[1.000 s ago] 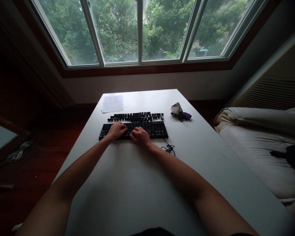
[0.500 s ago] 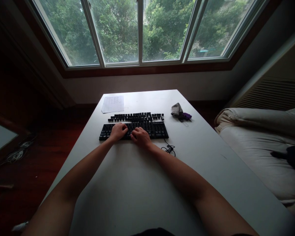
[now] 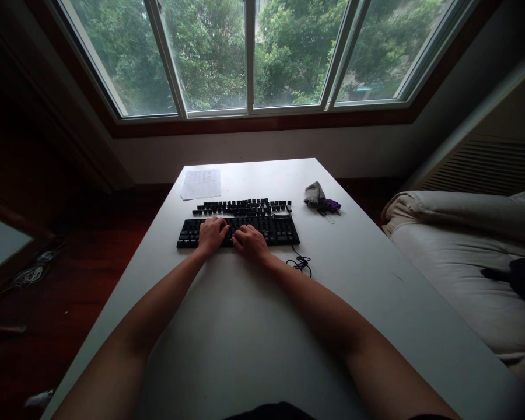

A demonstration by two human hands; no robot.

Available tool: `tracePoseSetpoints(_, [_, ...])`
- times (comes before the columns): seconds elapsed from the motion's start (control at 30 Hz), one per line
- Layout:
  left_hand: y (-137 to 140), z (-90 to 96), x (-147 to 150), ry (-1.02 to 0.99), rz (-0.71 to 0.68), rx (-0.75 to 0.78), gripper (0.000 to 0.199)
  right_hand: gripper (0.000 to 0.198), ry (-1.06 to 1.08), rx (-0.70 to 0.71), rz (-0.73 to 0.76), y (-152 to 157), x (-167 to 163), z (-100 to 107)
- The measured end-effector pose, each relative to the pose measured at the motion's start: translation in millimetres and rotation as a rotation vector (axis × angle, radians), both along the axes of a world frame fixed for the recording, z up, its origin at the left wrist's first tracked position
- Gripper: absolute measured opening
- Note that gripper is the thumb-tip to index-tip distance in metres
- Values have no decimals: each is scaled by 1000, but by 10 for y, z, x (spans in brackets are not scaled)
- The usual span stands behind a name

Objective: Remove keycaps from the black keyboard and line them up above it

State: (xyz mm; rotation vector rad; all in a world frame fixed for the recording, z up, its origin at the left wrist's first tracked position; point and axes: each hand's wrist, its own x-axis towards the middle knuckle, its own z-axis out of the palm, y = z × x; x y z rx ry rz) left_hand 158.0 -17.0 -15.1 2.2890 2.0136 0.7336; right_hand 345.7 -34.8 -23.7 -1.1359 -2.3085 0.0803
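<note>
evidently both hands are at work on one black keyboard [image 3: 276, 231], which lies flat on the white worktop [image 3: 227, 332], its long side across the person's view. the left hand [image 3: 212, 234] rests over its left-middle part and the right hand [image 3: 250, 242] just beside it, nearer the centre, a narrow gap between them. on both, the fingers are bent down onto the keys; whether any are pinched on something small or merely resting, i cannot tell, since the backs of the hands hide the tips. as for trouble, the likeliest is a nudge: the loose keycaps [image 3: 242, 207] lie close behind the keyboard, so if it were pushed away from the person, its back edge could knock them out of line. pressing unevenly could seat a key crooked, and a sleeve-less forearm catching the coiled cable [image 3: 301, 264] near the right front corner could drag the keyboard round. counting up: two hands, one keyboard, one cable, one sheet of paper [image 3: 201, 184] at the far left, one grey cloth [image 3: 315, 193] and one purple bundle [image 3: 333, 205] touching it at the far right; the keycaps are many, too small and crowded to number.
</note>
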Motion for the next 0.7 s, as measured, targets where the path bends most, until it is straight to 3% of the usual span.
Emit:
tracePoseSetpoints(0.33, [55,39,44,22,1,17,10,19,6,-20,3,-27,11,43])
tracePoseSetpoints(0.7, [694,-8,189,0,-47,-11,24,18,9,3,14,5,22,5])
